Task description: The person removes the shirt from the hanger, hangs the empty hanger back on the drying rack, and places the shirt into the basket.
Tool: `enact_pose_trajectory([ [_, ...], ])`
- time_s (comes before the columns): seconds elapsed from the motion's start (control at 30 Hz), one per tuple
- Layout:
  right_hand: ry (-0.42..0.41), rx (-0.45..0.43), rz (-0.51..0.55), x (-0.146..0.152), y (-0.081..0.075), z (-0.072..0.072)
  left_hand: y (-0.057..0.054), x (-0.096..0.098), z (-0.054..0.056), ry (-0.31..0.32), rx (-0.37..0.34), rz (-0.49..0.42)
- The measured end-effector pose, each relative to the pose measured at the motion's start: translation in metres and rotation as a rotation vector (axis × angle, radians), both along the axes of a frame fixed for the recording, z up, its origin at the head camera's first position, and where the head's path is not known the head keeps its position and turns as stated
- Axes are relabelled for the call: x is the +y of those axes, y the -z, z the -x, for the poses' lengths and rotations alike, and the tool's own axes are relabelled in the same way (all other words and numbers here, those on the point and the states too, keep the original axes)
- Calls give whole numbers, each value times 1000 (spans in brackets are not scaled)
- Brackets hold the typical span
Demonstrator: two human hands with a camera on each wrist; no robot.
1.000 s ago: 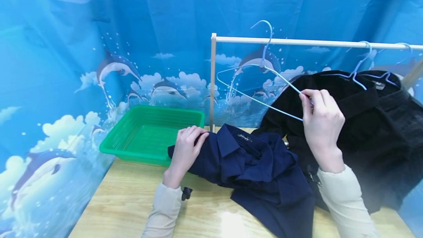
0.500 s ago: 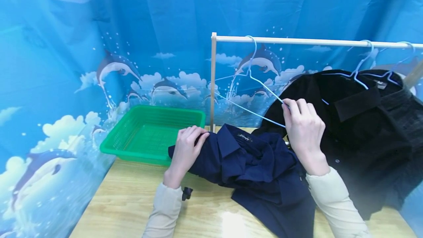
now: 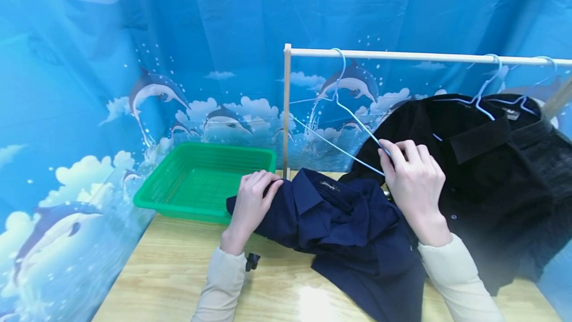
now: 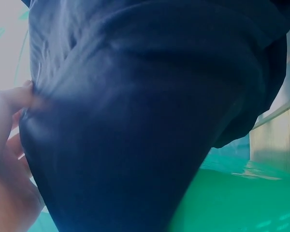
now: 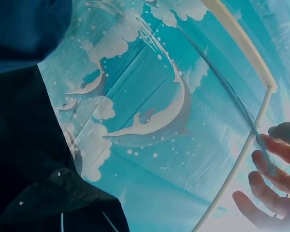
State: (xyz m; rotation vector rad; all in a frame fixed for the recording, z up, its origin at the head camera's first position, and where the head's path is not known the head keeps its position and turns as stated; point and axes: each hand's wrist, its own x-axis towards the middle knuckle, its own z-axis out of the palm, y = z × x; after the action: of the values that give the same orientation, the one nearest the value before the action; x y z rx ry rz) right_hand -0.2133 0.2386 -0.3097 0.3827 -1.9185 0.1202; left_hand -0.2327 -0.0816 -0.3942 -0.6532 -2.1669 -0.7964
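Observation:
A navy collared shirt [image 3: 357,227] lies bunched on the table, its collar and inside label facing up. My left hand [image 3: 251,203] pinches its left part between thumb and fingers, close to the green basket. In the left wrist view the shirt's cloth [image 4: 121,121] fills most of the picture, with the thumb over its edge. Between right thumb and fingers, my right hand [image 3: 415,183] grips the sloping arm of a light blue wire hanger [image 3: 359,122] with no garment on it. The hanger's hook top is level with the white rail [image 3: 411,55]; whether it bears on the rail I cannot tell.
Black garments [image 3: 491,202] hang on blue hangers at the rail's right, reaching down to the table. A green plastic basket [image 3: 205,213] stands at the table's back left, beside the rack's wooden post [image 3: 286,113]. A dolphin-print curtain [image 3: 223,24] surrounds the wooden table [image 3: 178,272].
My right hand has moved left and slightly down with the hanger, so its hook dropped from above the rail to rail height. My left hand and the shirt have stayed put.

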Motion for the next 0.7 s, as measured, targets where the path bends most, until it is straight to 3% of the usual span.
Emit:
enact_pose_trajectory([
  [0.37, 10, 35, 81, 23, 21, -20, 1, 21, -6, -9, 40, -22],
  [0.5, 19, 33, 113, 33, 36, -23, 2, 37, -12, 33, 50, -39],
  [0.6, 29, -26, 125, 41, 49, -25, 6, 53, -17, 84, 50, -28],
  [0.7, 44, -150, 128, 48, 65, -25, 14, 68, -20, 131, 56, 16],
])
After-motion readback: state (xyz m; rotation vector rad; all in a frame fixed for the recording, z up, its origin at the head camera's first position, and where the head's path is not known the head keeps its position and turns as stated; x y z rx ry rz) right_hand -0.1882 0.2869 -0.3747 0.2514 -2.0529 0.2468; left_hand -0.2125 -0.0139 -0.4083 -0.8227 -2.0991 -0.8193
